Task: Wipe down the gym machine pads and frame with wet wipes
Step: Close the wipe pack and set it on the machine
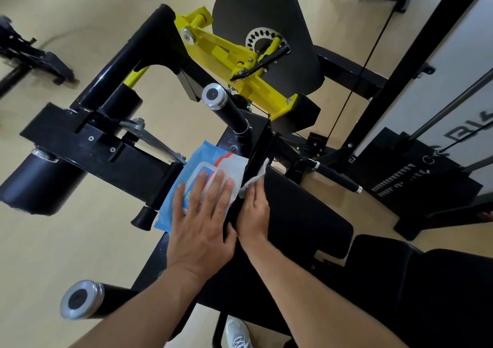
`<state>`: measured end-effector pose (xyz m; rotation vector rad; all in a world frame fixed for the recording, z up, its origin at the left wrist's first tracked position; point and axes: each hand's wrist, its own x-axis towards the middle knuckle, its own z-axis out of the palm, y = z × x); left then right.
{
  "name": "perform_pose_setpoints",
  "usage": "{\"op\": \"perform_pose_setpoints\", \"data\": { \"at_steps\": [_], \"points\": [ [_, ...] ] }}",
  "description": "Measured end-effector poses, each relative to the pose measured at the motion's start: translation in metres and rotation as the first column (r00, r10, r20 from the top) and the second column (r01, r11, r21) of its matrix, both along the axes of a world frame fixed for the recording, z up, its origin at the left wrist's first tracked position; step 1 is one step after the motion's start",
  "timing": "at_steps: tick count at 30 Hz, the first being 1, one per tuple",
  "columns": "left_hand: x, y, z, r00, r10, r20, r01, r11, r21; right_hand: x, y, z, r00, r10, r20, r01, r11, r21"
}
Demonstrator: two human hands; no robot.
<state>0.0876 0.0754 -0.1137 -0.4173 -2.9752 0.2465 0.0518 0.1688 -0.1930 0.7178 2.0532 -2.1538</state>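
Now I'm pressing my flat left hand on the wipes pack, my right hand pinching a wipe against the pad's edge.

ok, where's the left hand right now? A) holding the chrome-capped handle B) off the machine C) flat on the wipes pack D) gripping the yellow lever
C: the left hand lies with straight fingers on the blue wipes pack, while the right hand holds the white wipe.
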Motion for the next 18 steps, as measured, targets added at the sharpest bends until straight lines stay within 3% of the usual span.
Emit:
{"op": "perform_pose_setpoints", "data": {
  "at_steps": [6, 10, 18],
  "points": [
    [-0.002, 0.0, -0.001, 1.0, -0.006, -0.018, 0.006, 1.0, 0.003, -0.096, 0.03, -0.003, 0.998, -0.062, 0.028, 0.065, 0.992, -0.105],
    [-0.002, 0.0, -0.002, 1.0, -0.016, -0.017, 0.016, 1.0, 0.015, -0.045, 0.012, -0.003, 0.996, -0.039, -0.077, 0.036, 0.999, -0.036],
    [-0.002, -0.003, -0.007, 1.0, -0.018, -0.001, 0.018, 1.0, 0.012, 0.033, -0.013, -0.01, 0.98, -0.055, -0.192, 0.042, 0.997, -0.068]
  ]
}}
